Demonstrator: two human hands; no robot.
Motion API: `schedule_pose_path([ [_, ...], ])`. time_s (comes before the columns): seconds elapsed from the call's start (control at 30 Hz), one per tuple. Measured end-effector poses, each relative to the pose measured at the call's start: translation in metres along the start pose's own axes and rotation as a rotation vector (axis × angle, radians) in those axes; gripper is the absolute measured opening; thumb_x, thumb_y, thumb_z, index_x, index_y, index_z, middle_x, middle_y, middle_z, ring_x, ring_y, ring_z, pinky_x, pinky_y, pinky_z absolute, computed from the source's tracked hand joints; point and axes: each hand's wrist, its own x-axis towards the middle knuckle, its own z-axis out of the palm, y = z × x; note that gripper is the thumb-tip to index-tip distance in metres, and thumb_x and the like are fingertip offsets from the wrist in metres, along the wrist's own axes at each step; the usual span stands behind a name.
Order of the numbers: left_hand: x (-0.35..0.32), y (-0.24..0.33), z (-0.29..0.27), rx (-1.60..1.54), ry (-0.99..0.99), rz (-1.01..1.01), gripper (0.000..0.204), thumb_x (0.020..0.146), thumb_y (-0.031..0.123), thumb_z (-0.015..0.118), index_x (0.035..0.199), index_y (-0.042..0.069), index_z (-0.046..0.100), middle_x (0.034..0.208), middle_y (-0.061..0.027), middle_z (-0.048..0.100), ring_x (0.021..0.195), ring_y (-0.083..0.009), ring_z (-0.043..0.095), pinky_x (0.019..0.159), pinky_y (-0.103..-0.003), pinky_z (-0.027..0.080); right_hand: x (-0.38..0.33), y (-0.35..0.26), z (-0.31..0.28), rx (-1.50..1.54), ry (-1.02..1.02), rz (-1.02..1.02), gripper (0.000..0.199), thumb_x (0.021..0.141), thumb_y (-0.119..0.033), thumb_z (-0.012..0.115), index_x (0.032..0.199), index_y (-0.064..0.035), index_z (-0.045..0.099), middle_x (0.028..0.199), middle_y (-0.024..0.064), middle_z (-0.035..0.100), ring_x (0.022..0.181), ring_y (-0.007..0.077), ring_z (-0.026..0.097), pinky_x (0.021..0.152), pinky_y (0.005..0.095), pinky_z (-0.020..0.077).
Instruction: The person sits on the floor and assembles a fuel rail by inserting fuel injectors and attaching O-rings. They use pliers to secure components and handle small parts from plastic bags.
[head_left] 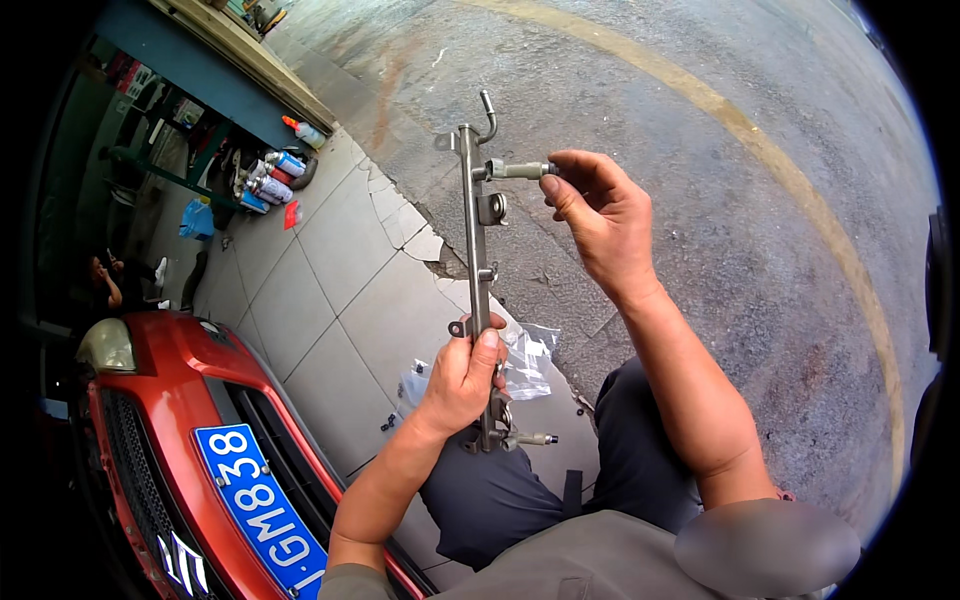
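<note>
A metal fuel rail (475, 230) stands roughly upright in front of me, its bent pipe end pointing away. My left hand (466, 376) is closed around its lower part. At the rail's upper part a fuel injector (518, 171) sticks out to the right, its inner end at a port. My right hand (603, 213) pinches the outer tip of that injector between thumb and fingers. Near the rail's lower end a second injector (528, 439) juts out to the right, untouched by either hand. Mounting brackets (492, 208) and a bare port (487, 274) show between them.
Clear plastic bags (530, 362) lie on the tiles below the rail, with small dark pieces (388, 423) nearby. A red car's front (180, 360) is close on the left. Farther off are spray cans (270, 180), a spray bottle (305, 131) and a seated person (112, 283).
</note>
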Motion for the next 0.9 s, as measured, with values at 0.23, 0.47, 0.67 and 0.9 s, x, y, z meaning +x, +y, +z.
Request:
schedule_pose_path([
  [0.23, -0.002, 0.000, -0.004, 0.059, 0.010, -0.007, 0.038, 0.109, 0.030, 0.041, 0.120, -0.004, 0.051, 0.082, -0.0055, 0.056, 0.062, -0.0118, 0.059, 0.055, -0.029, 0.056, 0.001, -0.003, 0.000, -0.146, 0.003, -0.091, 0.019, 0.091, -0.009, 0.072, 0.107, 0.0021, 0.070, 0.086, 0.0081, 0.074, 0.079, 0.0097, 0.069, 0.071, 0.0255, 0.0545],
  [0.47, -0.003, -0.001, -0.002, 0.003, 0.035, 0.004, 0.036, 0.107, 0.031, 0.047, 0.122, -0.002, 0.052, 0.077, -0.0039, 0.057, 0.059, -0.0112, 0.059, 0.054, -0.027, 0.051, 0.002, -0.009, -0.004, -0.146, -0.057, -0.075, 0.019, 0.091, -0.009, 0.072, 0.106, 0.0018, 0.068, 0.086, 0.0049, 0.072, 0.078, 0.0085, 0.067, 0.071, 0.0243, 0.0534],
  [0.67, -0.001, 0.000, -0.003, 0.012, 0.004, 0.017, 0.037, 0.107, 0.031, 0.046, 0.121, -0.003, 0.052, 0.079, -0.0050, 0.057, 0.060, -0.0113, 0.059, 0.054, -0.028, 0.053, 0.005, -0.006, -0.008, 0.011, -0.073, 0.035, 0.022, 0.090, -0.010, 0.075, 0.107, 0.0009, 0.067, 0.088, 0.0018, 0.069, 0.080, 0.0069, 0.063, 0.072, 0.0231, 0.0518],
  [0.9, -0.001, -0.003, -0.004, -0.034, -0.006, 0.029, 0.036, 0.107, 0.031, 0.047, 0.121, -0.002, 0.052, 0.078, -0.0048, 0.058, 0.060, -0.0105, 0.059, 0.055, -0.027, 0.052, 0.006, -0.018, -0.014, -0.010, -0.114, 0.066, 0.019, 0.090, -0.005, 0.072, 0.106, 0.0024, 0.067, 0.086, 0.0023, 0.069, 0.078, 0.0075, 0.064, 0.071, 0.0227, 0.0524],
])
